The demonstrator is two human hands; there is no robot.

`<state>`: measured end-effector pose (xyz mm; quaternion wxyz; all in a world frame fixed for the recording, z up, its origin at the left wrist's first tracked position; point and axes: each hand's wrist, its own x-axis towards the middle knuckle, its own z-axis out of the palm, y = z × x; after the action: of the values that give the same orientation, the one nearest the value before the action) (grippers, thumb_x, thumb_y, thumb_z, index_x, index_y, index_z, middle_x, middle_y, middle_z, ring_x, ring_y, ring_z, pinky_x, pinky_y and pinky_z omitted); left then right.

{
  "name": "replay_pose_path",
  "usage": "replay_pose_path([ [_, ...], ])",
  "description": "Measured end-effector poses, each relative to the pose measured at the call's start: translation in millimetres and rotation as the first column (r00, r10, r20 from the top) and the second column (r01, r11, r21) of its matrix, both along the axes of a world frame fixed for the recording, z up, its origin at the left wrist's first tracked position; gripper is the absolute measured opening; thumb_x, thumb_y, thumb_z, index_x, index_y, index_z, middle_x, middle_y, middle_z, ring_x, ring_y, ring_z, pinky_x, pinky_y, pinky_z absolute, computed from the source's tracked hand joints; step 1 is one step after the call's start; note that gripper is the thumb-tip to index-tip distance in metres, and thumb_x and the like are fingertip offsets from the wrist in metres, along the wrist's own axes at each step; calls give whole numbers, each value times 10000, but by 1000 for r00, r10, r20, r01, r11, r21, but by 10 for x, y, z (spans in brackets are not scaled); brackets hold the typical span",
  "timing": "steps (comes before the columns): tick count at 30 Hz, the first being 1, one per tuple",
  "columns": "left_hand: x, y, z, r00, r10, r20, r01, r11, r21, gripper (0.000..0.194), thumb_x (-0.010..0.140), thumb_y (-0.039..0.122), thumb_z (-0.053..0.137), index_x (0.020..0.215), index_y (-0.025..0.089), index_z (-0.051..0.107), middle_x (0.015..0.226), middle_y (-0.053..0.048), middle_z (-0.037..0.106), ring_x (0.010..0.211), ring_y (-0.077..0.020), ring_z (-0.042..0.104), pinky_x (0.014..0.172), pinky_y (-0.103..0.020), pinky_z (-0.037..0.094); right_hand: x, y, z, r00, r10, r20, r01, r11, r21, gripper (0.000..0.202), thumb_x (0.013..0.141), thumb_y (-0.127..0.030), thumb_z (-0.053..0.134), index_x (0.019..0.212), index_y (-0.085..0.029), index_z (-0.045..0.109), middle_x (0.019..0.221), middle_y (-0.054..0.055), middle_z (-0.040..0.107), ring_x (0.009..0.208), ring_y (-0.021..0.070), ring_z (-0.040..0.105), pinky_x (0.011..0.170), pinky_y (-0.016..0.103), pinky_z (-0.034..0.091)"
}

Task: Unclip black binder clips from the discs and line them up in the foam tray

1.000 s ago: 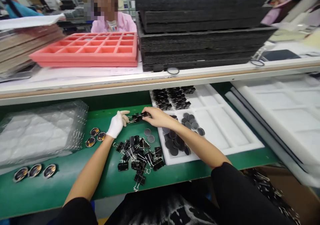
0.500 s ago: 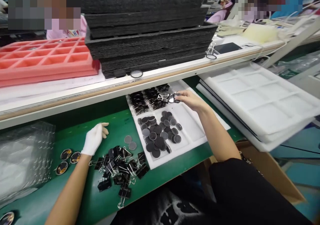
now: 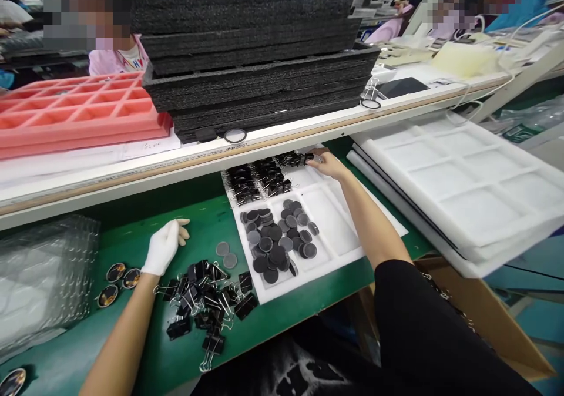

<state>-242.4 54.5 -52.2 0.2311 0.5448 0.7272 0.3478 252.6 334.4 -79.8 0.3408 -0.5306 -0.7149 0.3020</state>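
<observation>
My right hand (image 3: pixel 326 164) is closed on a black binder clip (image 3: pixel 307 159) at the back of a white foam tray (image 3: pixel 339 208), partly under the shelf edge. Rows of black clips (image 3: pixel 258 180) fill the tray's back left compartments. Dark round discs (image 3: pixel 275 240) are piled in its front left part. My left hand (image 3: pixel 164 247), in a white glove with bare fingertips, rests on the green table, fingers curled; whether it holds anything is hidden. Near it lie a heap of loose binder clips (image 3: pixel 207 296), two grey discs (image 3: pixel 226 255) and several round dark pieces with orange marks (image 3: pixel 116 272).
Black foam sheets (image 3: pixel 255 55) and red foam trays (image 3: pixel 79 111) stand on the shelf (image 3: pixel 189 161) above the table. More white foam trays (image 3: pixel 467 178) are stacked at right, clear plastic trays (image 3: pixel 44 284) at left. A person in pink (image 3: pixel 117 58) is behind the shelf.
My right hand has moved back and slightly left with the clip, toward the tray's back edge. My left hand has hardly moved. The camera view has shifted slightly.
</observation>
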Motion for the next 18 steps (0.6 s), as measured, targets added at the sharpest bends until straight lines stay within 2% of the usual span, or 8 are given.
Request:
replay_pose_path([
  [3, 15, -8, -6, 1000, 16, -5, -16, 1000, -3, 571, 1052, 594, 348, 1091, 174, 732, 767, -21, 681, 632, -156, 604, 721, -330, 509, -81, 114, -94, 998, 49, 50, -48, 999, -5, 354, 796, -366, 784, 1106, -200, 737, 1267, 144, 682, 1311, 340, 542, 1149, 496, 440],
  [7, -7, -21, -22, 1000, 23, -7, -23, 1000, -5, 552, 1054, 580, 359, 1102, 177, 733, 766, -17, 681, 620, -149, 601, 715, -323, 510, -183, 85, -234, 993, 40, 109, -42, 999, 20, 364, 791, -332, 751, 1131, -203, 748, 1413, 176, 566, 1406, 389, 445, 1189, 554, 366],
  [10, -52, 0, -49, 1000, 11, -5, -11, 1000, 3, 545, 1055, 584, 366, 1097, 184, 735, 762, -16, 686, 613, -144, 602, 704, -314, 513, -215, 28, -319, 991, -33, 131, 15, 990, 142, 481, 793, -332, 683, 1249, -181, 687, 1453, 191, 506, 1441, 370, 390, 1229, 529, 312],
  [14, 0, 14, -90, 999, 31, 27, -32, 999, 43, 559, 1045, 609, 388, 1024, 178, 744, 703, -24, 684, 577, -139, 602, 653, -297, 526, -230, -20, -341, 969, -120, 215, 53, 954, 295, 510, 742, -286, 614, 1237, -166, 642, 1345, 190, 606, 1338, 338, 487, 1163, 469, 382],
  [17, 95, -83, -93, 994, 108, 35, -112, 984, 137, 596, 1034, 639, 382, 969, 167, 740, 634, -25, 670, 480, -126, 565, 536, -275, 499, -226, -41, -332, 972, -68, 224, 1, 958, 287, 447, 718, -294, 607, 1145, -179, 672, 1262, 221, 686, 1221, 344, 582, 1085, 472, 429],
  [18, 96, -144, -87, 989, 151, -8, -146, 970, 196, 617, 1046, 631, 342, 975, 162, 737, 618, -24, 666, 450, -121, 547, 501, -268, 480, -210, -29, -349, 977, -58, 206, -2, 959, 282, 434, 723, -313, 595, 1127, -179, 682, 1204, 247, 708, 1141, 362, 615, 1026, 503, 456],
])
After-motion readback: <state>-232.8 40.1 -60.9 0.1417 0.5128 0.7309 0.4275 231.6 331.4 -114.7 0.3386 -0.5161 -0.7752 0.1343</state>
